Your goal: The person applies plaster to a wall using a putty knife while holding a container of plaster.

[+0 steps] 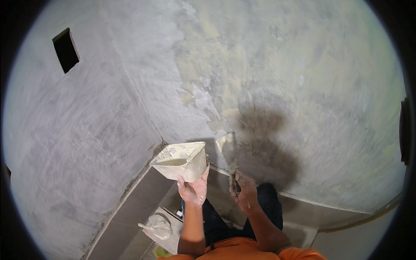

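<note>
My left hand [194,188] grips a rectangular white plastic tub [187,167] from beneath and beside it; the tub is smeared with pale putty and has some inside. To its right, my right hand [245,191] is closed round the handle of a wide putty knife [225,143], whose blade is coated with pale paste and points up toward the wall [264,60]. Whether the blade touches the wall is unclear. The wall bears patchy cream and grey plaster, with a dark shadow to the right of the blade.
A second wall [73,130] with a dark rectangular opening [66,50] meets it at a corner on the left. Below runs a grey tiled strip [138,197]. A white bag [158,225] rests on a pale board by my left forearm, with a yellow-green item [160,252] under it.
</note>
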